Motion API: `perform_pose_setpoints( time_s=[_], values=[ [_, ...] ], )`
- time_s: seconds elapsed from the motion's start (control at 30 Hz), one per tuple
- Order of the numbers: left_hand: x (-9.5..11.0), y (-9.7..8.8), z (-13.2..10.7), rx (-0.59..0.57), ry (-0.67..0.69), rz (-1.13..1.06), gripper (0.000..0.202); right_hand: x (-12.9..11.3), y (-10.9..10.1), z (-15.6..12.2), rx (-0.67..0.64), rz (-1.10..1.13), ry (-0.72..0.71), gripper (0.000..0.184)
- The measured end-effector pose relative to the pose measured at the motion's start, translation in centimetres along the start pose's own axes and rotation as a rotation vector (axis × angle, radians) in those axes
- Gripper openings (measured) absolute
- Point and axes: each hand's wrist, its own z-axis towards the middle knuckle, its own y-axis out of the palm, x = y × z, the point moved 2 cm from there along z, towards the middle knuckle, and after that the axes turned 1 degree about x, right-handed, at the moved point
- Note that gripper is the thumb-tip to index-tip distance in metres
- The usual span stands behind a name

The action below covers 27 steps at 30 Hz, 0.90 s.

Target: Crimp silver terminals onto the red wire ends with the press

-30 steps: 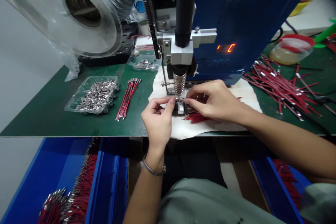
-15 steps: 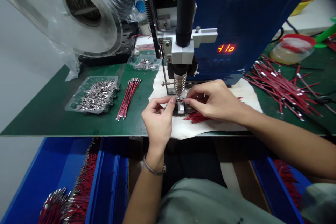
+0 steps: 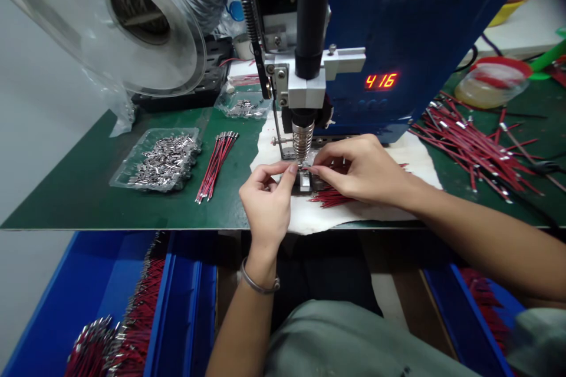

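Both my hands meet under the machine's spring-wound tip (image 3: pixel 303 136) at a small metal fixture (image 3: pixel 305 181) on a white cloth (image 3: pixel 411 156). My left hand (image 3: pixel 266 203) pinches with thumb and forefinger at the fixture's left side; what it holds is too small to name. My right hand (image 3: pixel 360 168) is closed in a pinch from the right, fingertips at the same spot, holding a thin red wire. A small heap of red wires (image 3: pixel 329 196) lies under my right hand.
A blue machine (image 3: pixel 415 29) with red digits (image 3: pixel 381 80) stands behind. A clear tray of metal terminals (image 3: pixel 161 159) and a red wire bundle (image 3: pixel 216 164) lie left; many finished wires (image 3: pixel 473 150) right. A large clear reel (image 3: pixel 119 17) hangs upper left. Blue bins (image 3: pixel 101 306) below hold wires.
The red digits on the machine's display have changed to 416. Both hands stay pinched at the fixture almost without moving.
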Motion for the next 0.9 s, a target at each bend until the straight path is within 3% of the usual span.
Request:
perform_pose_setpoints(
  time_s=[0.9],
  values=[
    [-0.32,-0.09,-0.11,0.002,0.022,-0.047,0.014,0.16,0.01,-0.07,0.004,-0.005,-0.002,0.013]
  ],
)
